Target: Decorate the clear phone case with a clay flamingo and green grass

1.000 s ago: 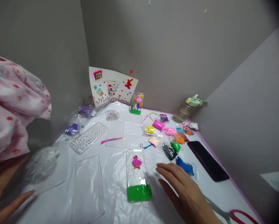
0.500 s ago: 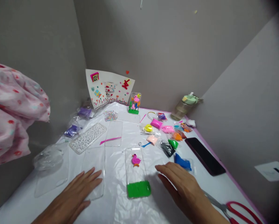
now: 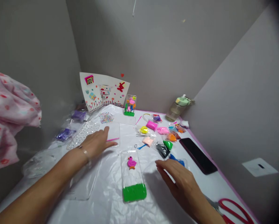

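Observation:
A clear phone case lies flat in front of me, with a pink clay duck near its top and a green clay band across its bottom. My left hand is stretched forward with thumb and fingers apart, close to a pink modelling tool that lies on another clear case. Whether it touches the tool, I cannot tell. To the right of the duck case my right hand hovers or rests with its fingers extended and nothing held, near a blue clay packet.
Several clay packets spread across the right half. A black phone and red-handled scissors lie at the right edge. A bottle, a decorated case and a drawing stand at the back. Pink fabric hangs left.
My left hand has moved forward and right, from the plain clear case to beside the pink tool. My right hand has hardly moved. The whole view has shifted slightly.

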A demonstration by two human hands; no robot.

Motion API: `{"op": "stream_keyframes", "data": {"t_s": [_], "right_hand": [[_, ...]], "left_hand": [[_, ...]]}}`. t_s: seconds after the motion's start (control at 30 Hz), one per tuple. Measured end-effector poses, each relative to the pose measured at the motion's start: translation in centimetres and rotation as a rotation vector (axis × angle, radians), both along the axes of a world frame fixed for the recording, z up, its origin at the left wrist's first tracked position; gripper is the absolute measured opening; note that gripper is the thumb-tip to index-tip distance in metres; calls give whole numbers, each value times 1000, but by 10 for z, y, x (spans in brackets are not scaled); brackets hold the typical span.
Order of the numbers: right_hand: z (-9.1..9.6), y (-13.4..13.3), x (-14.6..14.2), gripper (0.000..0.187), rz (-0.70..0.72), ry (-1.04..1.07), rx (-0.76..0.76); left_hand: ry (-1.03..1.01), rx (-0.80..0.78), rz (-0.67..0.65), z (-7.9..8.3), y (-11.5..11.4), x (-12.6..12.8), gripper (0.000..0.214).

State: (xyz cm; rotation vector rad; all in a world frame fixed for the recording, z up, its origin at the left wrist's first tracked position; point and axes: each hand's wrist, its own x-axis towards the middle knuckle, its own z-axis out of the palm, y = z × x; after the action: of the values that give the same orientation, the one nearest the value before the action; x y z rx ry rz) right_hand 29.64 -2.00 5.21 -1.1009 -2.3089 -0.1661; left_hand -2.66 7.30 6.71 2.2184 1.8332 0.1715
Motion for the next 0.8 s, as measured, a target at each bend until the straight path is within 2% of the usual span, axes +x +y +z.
{"op": "stream_keyframes", "data": {"t_s": [0.07,0.17,0.27,0.4,0.5,0.6,0.7,0.8], "right_hand": [[-3,1,3,16,-9,-9,-11],[-6,1,10,15,-19,-17,-44],[-7,0,14,15,-19,-17,-53],[-7,-1,15,15,-4,-34,-58],[-5,-3,15,16,-4,-50,-65],[-3,-4,16,16,-8,-50,-67],[-2,-5,16,15,-6,-55,-58],[-3,-5,16,15,9,-55,-62]], "left_hand": [[55,-18,70,-4,23,23,43],[107,5,138,-15,38,48,42],[124,34,153,-22,39,57,42],[110,69,159,-25,35,54,42],[85,99,159,-22,32,46,42],[56,165,137,-12,25,29,47],[41,238,137,-4,13,-6,54],[57,273,201,-6,-2,-45,54]]}}
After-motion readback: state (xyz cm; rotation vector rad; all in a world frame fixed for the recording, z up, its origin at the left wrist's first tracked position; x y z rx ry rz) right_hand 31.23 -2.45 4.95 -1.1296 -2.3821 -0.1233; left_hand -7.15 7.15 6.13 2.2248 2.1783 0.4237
